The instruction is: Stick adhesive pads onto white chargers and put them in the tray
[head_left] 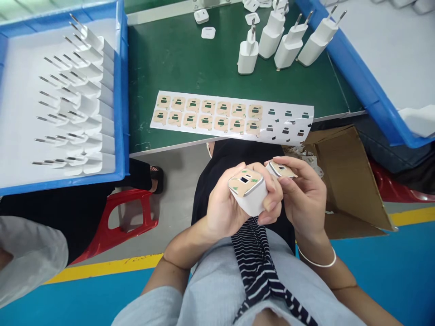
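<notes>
My left hand (226, 199) is wrapped round a white plug charger (253, 201), its end face turned up toward me. A tan 3M adhesive sticker (244, 182) with cut-out slots covers that face. Close by on the right, my right hand (304, 192) pinches a small white cover piece (274, 170) between thumb and fingers. This piece also bears a tan adhesive sticker with a slot, and one edge of the sticker sticks out past it. Both hands are over my lap, just below the table edge.
A sticker sheet (207, 129) lies along the green table (176, 63)'s front edge, partly overhanging. Several chargers (248, 56) stand beyond it, near loose white covers (208, 32). Blue trays (122, 90) flank the table, the left one holding chargers. A cardboard box (356, 181) is right of my lap.
</notes>
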A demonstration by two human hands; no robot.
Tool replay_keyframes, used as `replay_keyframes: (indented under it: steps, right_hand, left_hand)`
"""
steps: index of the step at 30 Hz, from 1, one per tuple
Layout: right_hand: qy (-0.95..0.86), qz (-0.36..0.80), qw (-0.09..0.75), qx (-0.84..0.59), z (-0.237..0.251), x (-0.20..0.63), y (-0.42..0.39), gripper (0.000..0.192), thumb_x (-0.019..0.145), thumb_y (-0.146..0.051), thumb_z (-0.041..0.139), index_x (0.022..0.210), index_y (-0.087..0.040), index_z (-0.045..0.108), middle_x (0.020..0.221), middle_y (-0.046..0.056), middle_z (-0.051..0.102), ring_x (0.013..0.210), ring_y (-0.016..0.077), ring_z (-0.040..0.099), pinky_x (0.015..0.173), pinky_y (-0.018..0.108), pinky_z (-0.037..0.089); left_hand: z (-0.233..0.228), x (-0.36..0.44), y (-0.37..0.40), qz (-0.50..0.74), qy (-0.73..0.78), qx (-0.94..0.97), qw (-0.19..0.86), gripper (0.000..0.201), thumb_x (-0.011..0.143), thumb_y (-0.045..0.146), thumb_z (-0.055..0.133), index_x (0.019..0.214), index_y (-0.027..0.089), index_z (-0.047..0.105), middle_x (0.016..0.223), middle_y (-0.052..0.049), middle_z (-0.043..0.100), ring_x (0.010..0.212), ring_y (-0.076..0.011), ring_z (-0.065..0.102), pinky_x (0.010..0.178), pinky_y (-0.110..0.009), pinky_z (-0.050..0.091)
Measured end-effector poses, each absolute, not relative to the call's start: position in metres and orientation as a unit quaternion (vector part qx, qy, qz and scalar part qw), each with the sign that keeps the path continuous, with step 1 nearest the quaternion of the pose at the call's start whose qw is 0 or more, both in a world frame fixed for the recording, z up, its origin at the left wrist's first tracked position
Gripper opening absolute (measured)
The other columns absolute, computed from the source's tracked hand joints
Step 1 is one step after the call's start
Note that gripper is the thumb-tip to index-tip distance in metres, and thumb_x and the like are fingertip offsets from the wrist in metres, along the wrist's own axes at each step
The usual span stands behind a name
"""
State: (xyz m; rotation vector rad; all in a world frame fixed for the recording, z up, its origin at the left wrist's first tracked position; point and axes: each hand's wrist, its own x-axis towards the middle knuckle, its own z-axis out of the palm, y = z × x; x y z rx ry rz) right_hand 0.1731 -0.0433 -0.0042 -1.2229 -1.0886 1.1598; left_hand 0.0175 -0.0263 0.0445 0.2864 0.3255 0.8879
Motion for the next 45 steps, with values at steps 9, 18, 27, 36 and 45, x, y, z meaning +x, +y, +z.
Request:
replay_keyframes:
  steps: [9,18,27,36,45]
  right_hand:
    - [-0.429,0.479,0.593,-0.485,-0.004,0.167,-0.029,0.040,0.079,-0.023,0.086,0.116,-0.031,0.075,0.113,0.001,0.078,0.102,0.0176,0.073,0.088,0.028,0.063]
    - [-0.361,0.627,0.561,-0.403,0.002,0.192,-0.014,0.037,0.096,-0.045,0.063,0.130,-0.031,0.057,0.101,0.000,0.060,0.075,0.0138,0.065,0.052,0.026,0.062]
    - [-0.533,0.419,0.516,-0.523,0.020,0.221,0.011,0.034,0.088,-0.031,0.072,0.116,-0.028,0.052,0.112,0.004,0.065,0.095,0.0202,0.065,0.072,0.033,0.055]
    - [-0.704,0.127,0.199,-0.670,0.076,0.206,0.149,0.040,0.084,-0.010,0.068,0.124,-0.009,0.065,0.123,0.021,0.069,0.115,0.0384,0.066,0.097,0.049,0.051]
    - [-0.694,0.127,0.260,-0.659,0.103,0.236,0.177,0.051,0.080,-0.028,0.080,0.128,-0.021,0.064,0.106,0.013,0.075,0.099,0.0347,0.073,0.086,0.053,0.059]
  left_hand:
    - [0.020,-0.005,-0.009,0.495,0.357,0.372,0.700,0.041,0.090,0.056,0.059,0.093,0.015,0.066,0.075,-0.003,0.061,0.061,-0.0141,0.056,0.059,-0.026,0.043]
    - [0.020,-0.021,0.007,0.355,0.415,0.552,0.630,0.034,0.096,0.039,0.062,0.124,0.028,0.046,0.116,-0.004,0.063,0.094,-0.0161,0.061,0.082,-0.029,0.051]
    - [0.050,0.008,0.066,0.340,0.492,0.759,0.257,0.036,0.090,0.025,0.068,0.124,0.024,0.060,0.124,-0.007,0.063,0.108,-0.0207,0.063,0.085,-0.031,0.053]
    - [0.070,0.034,0.160,0.115,0.545,0.831,0.012,0.027,0.086,0.012,0.062,0.113,0.016,0.062,0.113,-0.013,0.069,0.105,-0.0289,0.067,0.090,-0.040,0.054]
    - [0.057,0.034,0.149,0.208,0.521,0.827,-0.028,0.062,0.092,0.017,0.056,0.151,0.013,0.036,0.148,-0.023,0.049,0.101,-0.0305,0.071,0.070,-0.036,0.057]
